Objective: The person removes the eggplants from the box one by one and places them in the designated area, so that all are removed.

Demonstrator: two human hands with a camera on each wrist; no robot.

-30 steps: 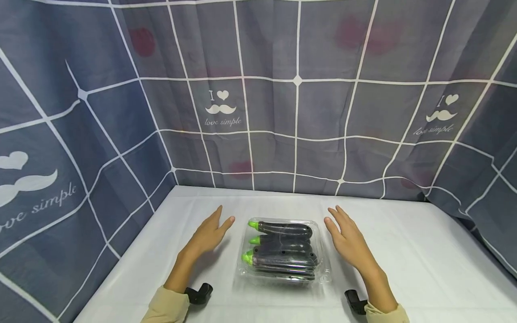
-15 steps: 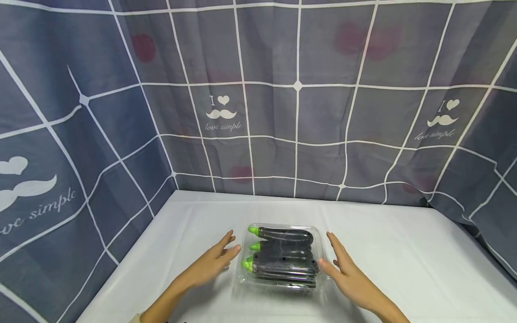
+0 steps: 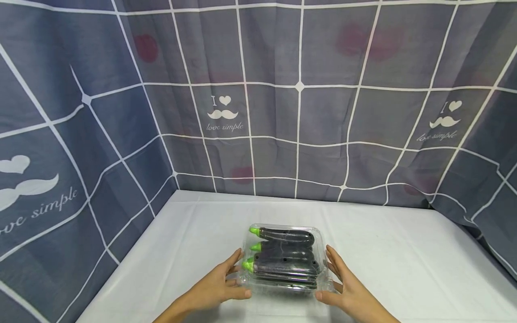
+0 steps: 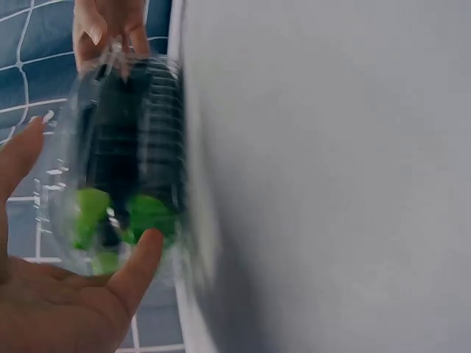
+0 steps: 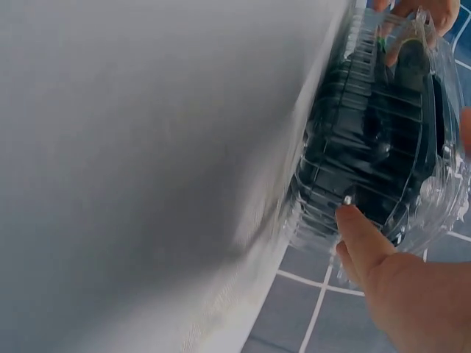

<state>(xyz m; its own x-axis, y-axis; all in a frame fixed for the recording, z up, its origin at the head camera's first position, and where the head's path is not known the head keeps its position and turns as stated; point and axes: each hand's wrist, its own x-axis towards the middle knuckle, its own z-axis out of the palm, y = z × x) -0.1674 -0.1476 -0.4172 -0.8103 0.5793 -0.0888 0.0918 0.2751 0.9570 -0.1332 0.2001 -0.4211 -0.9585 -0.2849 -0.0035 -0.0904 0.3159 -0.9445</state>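
Observation:
A clear plastic clamshell box [image 3: 264, 286] lies on the white table, holding several dark eggplants [image 3: 284, 235] with bright green stem caps toward the left. My left hand [image 3: 216, 287] is at the box's left end, thumb by the front corner and fingers along the side. In the left wrist view its spread fingers [image 4: 143, 265] reach around the green-capped end. On the opposite end, my right hand [image 3: 349, 289] has its thumb near the front corner. A fingertip [image 5: 352, 217] of it touches the plastic in the right wrist view.
The white tabletop [image 3: 404, 251] surrounds the box. A grey-blue checked curtain [image 3: 274, 107] with white lines hangs behind the table and along both sides.
Both hands have come inward and toward the near side, from apart on either side to right at the box's two ends. The box stays in about the same place.

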